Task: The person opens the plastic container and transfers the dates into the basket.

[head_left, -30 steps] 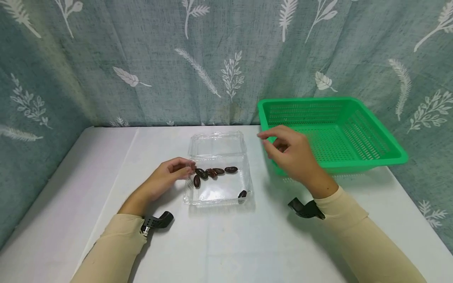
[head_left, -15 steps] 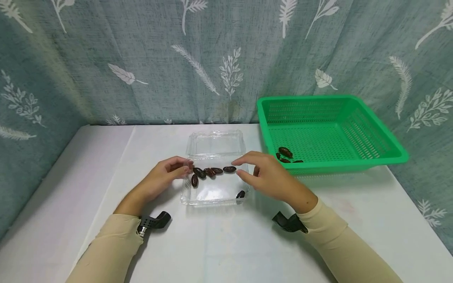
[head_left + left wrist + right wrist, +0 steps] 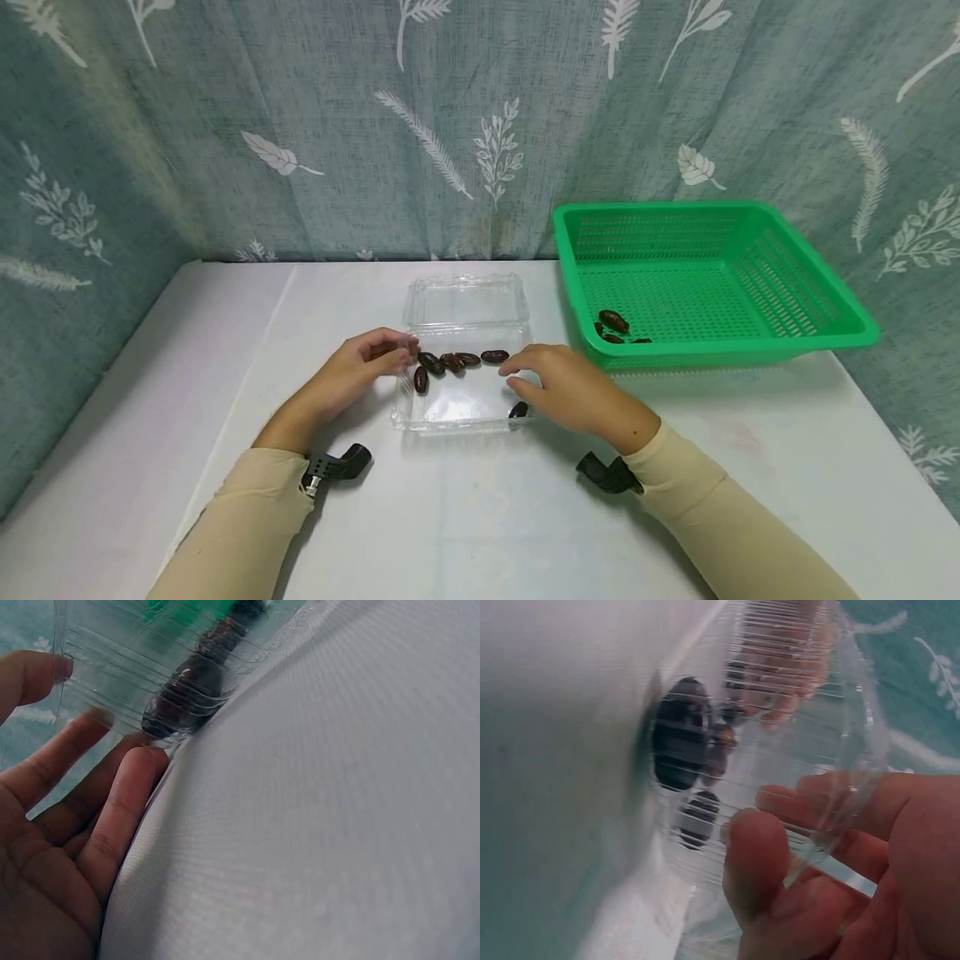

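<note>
A clear plastic clamshell container [image 3: 465, 403] lies with its lid folded back on the white table. Several dark brown dates [image 3: 494, 357] are inside, mostly in a row along the back, with one date [image 3: 518, 410] at the front right corner. My left hand [image 3: 358, 373] grips the container's left side; in the left wrist view its fingers [image 3: 124, 799] lie against the ribbed wall. Over the right edge reaches my right hand [image 3: 573, 390], fingers apart and slightly bent, close to the rightmost dates. Nothing shows between its thumb and fingers.
A green perforated basket [image 3: 825, 283] stands at the back right, with several dates [image 3: 614, 322] in its front left corner. Behind the table hangs a leaf-patterned curtain [image 3: 337, 100]. Black wrist straps [image 3: 609, 473] stick out below both sleeves.
My right hand has moved left and down from over the green basket to the container's right edge, exposing the dates in the basket. My left hand stays at the container's left side.
</note>
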Demonstrator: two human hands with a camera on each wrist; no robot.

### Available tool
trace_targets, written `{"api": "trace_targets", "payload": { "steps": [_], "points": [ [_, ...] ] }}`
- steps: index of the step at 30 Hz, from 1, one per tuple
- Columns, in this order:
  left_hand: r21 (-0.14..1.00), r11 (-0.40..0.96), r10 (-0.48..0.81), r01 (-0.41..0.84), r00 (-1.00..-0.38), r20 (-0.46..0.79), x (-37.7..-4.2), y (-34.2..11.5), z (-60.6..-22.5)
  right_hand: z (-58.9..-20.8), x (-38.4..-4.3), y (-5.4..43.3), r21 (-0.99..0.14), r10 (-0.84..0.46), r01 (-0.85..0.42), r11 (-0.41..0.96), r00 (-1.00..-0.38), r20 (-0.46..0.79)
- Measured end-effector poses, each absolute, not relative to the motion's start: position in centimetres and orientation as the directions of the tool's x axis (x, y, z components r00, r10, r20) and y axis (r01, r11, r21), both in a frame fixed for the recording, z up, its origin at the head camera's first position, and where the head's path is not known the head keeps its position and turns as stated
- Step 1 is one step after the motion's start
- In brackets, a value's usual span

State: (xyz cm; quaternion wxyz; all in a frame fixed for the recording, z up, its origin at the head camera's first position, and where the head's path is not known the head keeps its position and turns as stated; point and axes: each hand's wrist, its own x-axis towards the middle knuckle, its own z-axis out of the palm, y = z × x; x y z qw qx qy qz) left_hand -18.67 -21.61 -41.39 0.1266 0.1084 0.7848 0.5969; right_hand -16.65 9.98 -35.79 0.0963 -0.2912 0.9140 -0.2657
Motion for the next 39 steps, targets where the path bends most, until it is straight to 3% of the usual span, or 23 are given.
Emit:
{"api": "trace_targets", "payload": {
  "steps": [11, 20, 39],
  "points": [
    [0.965, 0.263, 0.336, 0.016, -0.939, -0.076, -18.9, -21.7, -41.3, -35.9, -18.0, 9.9, -0.558, -0.655, -0.523, 0.644, -0.754, -0.048],
    [0.964, 0.267, 0.335, 0.015, -0.939, -0.078, -19.0, -21.6, -41.2, -35.5, -18.6, 9.6, -0.484, -0.712, -0.565, 0.668, -0.674, -0.197],
    [0.959, 0.282, 0.326, 0.021, -0.942, -0.075, -19.0, -21.6, -41.3, -35.6, -19.1, 9.8, -0.535, -0.741, -0.555, 0.637, -0.632, -0.227]
  ]
}}
